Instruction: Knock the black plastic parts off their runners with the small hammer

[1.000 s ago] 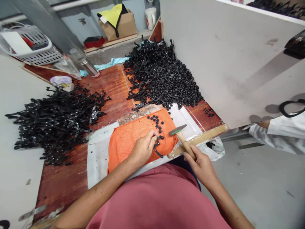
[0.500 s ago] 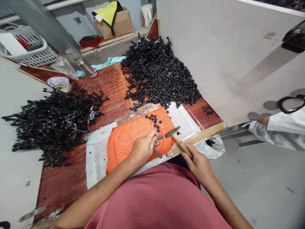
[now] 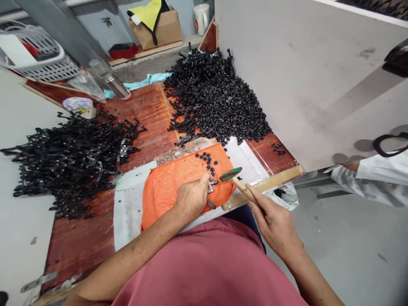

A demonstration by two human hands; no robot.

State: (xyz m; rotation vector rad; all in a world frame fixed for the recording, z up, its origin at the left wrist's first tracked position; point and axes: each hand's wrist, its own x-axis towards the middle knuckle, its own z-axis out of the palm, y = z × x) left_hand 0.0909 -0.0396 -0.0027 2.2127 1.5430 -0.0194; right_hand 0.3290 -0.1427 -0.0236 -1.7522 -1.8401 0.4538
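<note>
Gripping a hammer, right hand; left hand pinches a black part.

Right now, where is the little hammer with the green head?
In the head view, the green-headed wooden hammer is in the right hand, its head just right of the left hand, over the orange cloth.
</note>
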